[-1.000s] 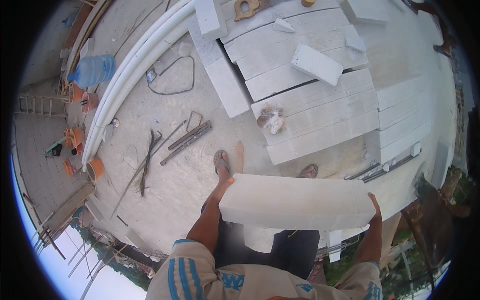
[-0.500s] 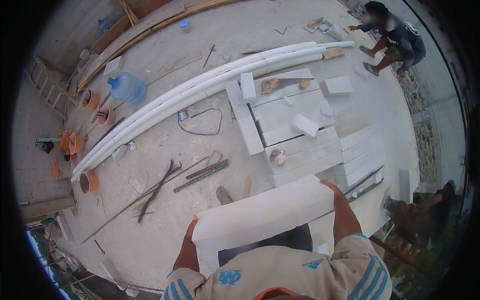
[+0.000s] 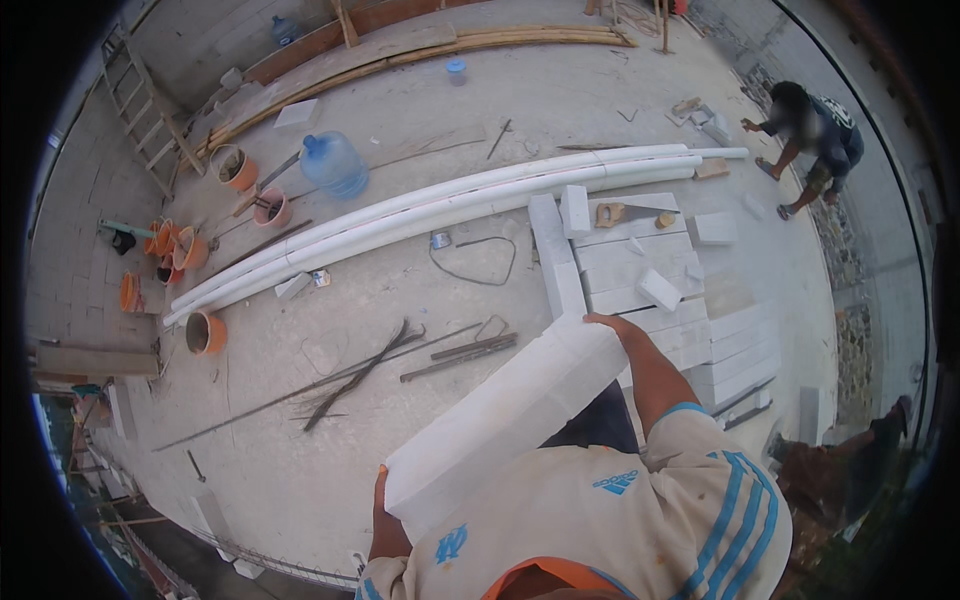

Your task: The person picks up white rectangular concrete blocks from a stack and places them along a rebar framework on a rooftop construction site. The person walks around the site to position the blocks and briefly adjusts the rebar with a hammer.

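I hold a long white lightweight concrete block (image 3: pixel 510 410) across the front of my body, its right end farther from me than its left. My left hand (image 3: pixel 381 492) is closed on the near left end; much of that hand hides behind the block. Over the far right end, my right hand (image 3: pixel 608 326) grips the top edge. Just past that end lie rows of similar white blocks (image 3: pixel 622 258). A handsaw (image 3: pixel 638 213) with a wooden handle rests on them, beside a small yellowish round object (image 3: pixel 665 220).
Long white pipes (image 3: pixel 430 215) cross the floor. Dark metal bars (image 3: pixel 460 357) and a bundle of strips (image 3: pixel 360 377) lie ahead. Orange buckets (image 3: pixel 207 333) and a big blue water bottle (image 3: pixel 335 165) stand left. Another person (image 3: pixel 825 140) bends at the far right.
The block has swung with my body: its right end now points farther away and its left end is nearer me. Surroundings have shifted rightward in view. Both hands keep their hold.
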The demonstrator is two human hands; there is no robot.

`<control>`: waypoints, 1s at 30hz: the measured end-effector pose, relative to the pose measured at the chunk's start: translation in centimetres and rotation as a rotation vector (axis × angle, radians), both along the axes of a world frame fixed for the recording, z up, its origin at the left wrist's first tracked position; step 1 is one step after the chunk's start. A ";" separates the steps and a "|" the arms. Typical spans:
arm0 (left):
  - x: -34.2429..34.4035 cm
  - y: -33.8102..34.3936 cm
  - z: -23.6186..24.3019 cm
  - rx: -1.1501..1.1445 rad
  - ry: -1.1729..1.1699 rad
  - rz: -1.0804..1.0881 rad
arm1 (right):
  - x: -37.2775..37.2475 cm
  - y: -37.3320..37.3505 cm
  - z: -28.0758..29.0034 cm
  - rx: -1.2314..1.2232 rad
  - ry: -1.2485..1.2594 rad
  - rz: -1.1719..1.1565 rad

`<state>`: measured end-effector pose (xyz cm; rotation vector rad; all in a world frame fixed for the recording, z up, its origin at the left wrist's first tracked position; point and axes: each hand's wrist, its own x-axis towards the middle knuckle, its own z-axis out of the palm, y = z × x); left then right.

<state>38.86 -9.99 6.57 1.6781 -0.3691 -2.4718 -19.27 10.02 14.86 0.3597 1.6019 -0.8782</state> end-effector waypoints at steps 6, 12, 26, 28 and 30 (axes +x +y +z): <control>3.3 4.1 2.6 -0.057 -0.057 0.239 | 0.0 -9.0 -0.7 0.009 0.001 0.229; 3.8 9.6 5.3 -0.086 -0.122 0.424 | -0.2 -14.7 -2.4 -0.016 -0.031 0.461; 6.2 20.9 5.5 -0.073 -0.208 0.802 | 9.7 -29.9 -3.6 -0.103 -0.101 0.852; 7.6 22.0 4.8 -0.070 -0.233 0.861 | 13.6 -32.0 -2.5 -0.100 -0.093 0.917; 8.7 23.1 3.3 -0.065 -0.232 0.923 | 17.4 -34.3 -0.9 -0.097 -0.065 0.984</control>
